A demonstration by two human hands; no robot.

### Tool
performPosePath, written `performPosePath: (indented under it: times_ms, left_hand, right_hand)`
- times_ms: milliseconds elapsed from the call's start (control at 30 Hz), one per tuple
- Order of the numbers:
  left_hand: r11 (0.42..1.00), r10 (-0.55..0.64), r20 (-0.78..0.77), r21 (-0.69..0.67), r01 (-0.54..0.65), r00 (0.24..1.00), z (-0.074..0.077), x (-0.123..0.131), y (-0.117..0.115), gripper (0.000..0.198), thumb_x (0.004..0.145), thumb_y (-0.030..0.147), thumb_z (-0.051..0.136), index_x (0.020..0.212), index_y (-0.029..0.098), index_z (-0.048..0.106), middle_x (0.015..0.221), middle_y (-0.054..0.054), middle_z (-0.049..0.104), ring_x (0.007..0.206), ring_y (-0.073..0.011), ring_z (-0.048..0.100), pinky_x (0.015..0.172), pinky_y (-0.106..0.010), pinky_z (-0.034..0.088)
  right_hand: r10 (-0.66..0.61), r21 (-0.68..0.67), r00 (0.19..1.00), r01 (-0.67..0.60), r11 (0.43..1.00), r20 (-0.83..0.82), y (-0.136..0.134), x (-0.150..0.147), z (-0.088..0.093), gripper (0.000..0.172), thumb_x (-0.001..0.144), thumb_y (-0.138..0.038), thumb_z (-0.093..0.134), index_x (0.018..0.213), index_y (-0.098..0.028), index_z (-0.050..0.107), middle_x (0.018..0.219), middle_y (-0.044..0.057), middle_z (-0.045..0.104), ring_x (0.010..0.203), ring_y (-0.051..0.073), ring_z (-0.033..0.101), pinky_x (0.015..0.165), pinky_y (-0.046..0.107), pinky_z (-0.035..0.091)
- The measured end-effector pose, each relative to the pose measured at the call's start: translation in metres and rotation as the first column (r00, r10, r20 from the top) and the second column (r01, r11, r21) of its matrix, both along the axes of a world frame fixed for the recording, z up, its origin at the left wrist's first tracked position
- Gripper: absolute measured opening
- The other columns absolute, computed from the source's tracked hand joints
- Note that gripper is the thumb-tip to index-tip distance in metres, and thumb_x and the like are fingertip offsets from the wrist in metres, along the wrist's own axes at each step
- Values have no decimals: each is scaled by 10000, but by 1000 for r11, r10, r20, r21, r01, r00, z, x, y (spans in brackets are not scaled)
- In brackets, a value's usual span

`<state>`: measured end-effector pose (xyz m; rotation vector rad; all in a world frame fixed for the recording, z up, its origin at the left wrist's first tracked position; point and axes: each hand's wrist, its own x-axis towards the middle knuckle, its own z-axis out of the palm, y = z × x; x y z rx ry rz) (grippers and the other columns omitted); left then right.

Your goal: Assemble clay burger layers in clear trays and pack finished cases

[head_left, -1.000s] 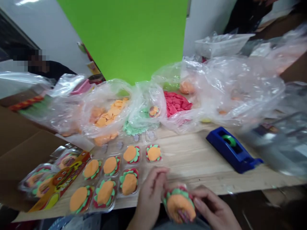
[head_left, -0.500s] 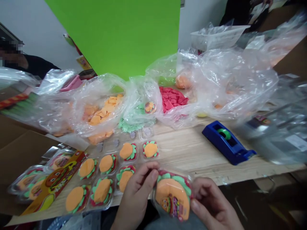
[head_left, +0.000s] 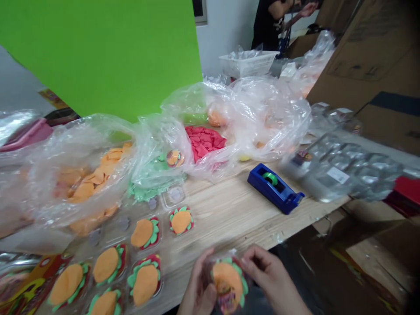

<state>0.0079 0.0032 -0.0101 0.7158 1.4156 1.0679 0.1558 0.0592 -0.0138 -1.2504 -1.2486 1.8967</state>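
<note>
My left hand (head_left: pixel 201 286) is closed around the left side of a small clear plastic box (head_left: pixel 229 283) at the front edge of the table. Inside the box sits a burger shape with an orange top and a green frilled layer; a printed sticker is on the lid. My right hand (head_left: pixel 272 278) has thumb and fingers pinched at the upper right edge of the same box. To the left, several open clear trays hold similar orange-topped burgers (head_left: pixel 146 283), one of them a burger (head_left: pixel 181 220) close to the table's middle.
A blue tape dispenser (head_left: pixel 275 188) stands right of centre. Clear bags hold orange pieces (head_left: pixel 98 173), green pieces (head_left: pixel 149 181) and red pieces (head_left: pixel 205 142). Stacked clear plastic packs (head_left: pixel 344 166) lie at right, before a cardboard box (head_left: pixel 361 57). A person (head_left: pixel 271 22) stands at the back.
The view has swung to the right, so the table's contents sit further left. My right hand has shifted from the box's right side to its upper right edge. Both hands still hold it.
</note>
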Motion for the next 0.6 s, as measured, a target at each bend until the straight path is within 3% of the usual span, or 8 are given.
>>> performPosePath:
  times_ms: [67, 133, 200, 233, 300, 433, 533, 600]
  left_hand:
    - [997, 71, 78, -26, -70, 994, 7, 4, 8, 575, 672, 448, 611, 1165, 209, 436, 983, -81, 619, 868, -227, 581, 798, -355, 444]
    - [988, 145, 120, -75, -137, 982, 16, 5, 17, 598, 666, 435, 621, 1173, 206, 400, 952, -74, 627, 820, -214, 596, 753, -341, 467]
    - [975, 205, 138, -114, -190, 969, 24, 4, 23, 605, 647, 429, 642, 1159, 204, 412, 931, -67, 632, 819, -212, 600, 729, -320, 478]
    - [970, 227, 141, -123, -210, 964, 27, 3, 25, 598, 639, 424, 651, 1148, 205, 428, 923, -62, 634, 821, -211, 601, 725, -312, 481]
    - [964, 251, 138, -126, -235, 958, 30, 1, 27, 559, 633, 399, 667, 1118, 210, 464, 916, -54, 641, 824, -206, 605, 725, -298, 483]
    - [966, 241, 136, -132, -224, 961, 24, 0, 24, 521, 631, 369, 681, 1091, 219, 490, 918, -49, 654, 823, -215, 614, 721, -312, 489]
    - [966, 233, 139, -146, -213, 962, 12, -2, 19, 544, 627, 372, 686, 1107, 226, 477, 892, -43, 664, 803, -216, 621, 714, -322, 491]
    - [960, 255, 150, -158, -231, 955, 4, -6, 15, 554, 617, 353, 700, 1109, 232, 475, 868, -32, 668, 785, -205, 623, 719, -314, 487]
  right_hand:
    - [15, 116, 999, -19, 993, 32, 20, 13, 12, 305, 756, -461, 506, 645, -178, 519, 558, -19, 496, 545, 121, 467, 542, 235, 376]
    - [-58, 341, 981, -9, 940, 185, 51, 39, 20, 239, 788, -403, 485, 784, -188, 590, 718, 24, 581, 690, 159, 536, 652, 270, 411]
    - [-392, 619, 852, 105, 778, 347, 88, 74, 22, 247, 778, -389, 500, 909, -202, 593, 909, 59, 586, 856, 198, 525, 783, 320, 383]
    - [-479, 659, 771, 104, 745, 420, 107, 91, 21, 262, 767, -397, 504, 912, -199, 597, 932, 71, 578, 862, 213, 514, 793, 342, 374]
    - [-437, 609, 760, 69, 790, 481, 137, 120, 19, 247, 738, -393, 535, 789, -174, 636, 805, 77, 597, 765, 220, 523, 724, 355, 391]
    - [-149, 398, 867, -61, 915, 475, 159, 138, 18, 276, 698, -417, 585, 619, -166, 671, 569, 29, 585, 522, 140, 498, 500, 266, 397]
    - [-62, 300, 928, -55, 952, 367, 149, 136, 24, 289, 701, -437, 588, 690, -160, 671, 637, 40, 621, 557, 140, 547, 515, 261, 443]
    - [-53, 272, 961, -23, 962, 270, 134, 139, 28, 301, 734, -451, 554, 737, -168, 653, 859, 79, 646, 731, 176, 604, 650, 309, 487]
